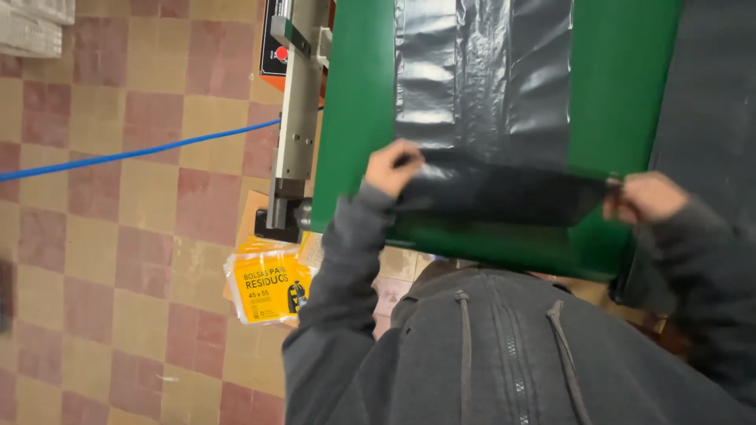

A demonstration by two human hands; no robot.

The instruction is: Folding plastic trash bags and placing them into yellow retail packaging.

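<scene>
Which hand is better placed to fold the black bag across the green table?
Probably the left hand: it pinches the black bag over the green table. The right hand has its grip at the table's far edge.

glossy black plastic sheet (484, 94) on smooth green table (358, 110), matt tiled floor (118, 260).

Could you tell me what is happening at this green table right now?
A person in a dark grey hooded top stands at a green table. The left hand and right hand each grip one end of a dark plastic sheet, stretched between them over the table's near edge. More of the grey plastic film lies flat along the table. A yellow packet lies on the checkered floor, beside a metal machine post.
</scene>
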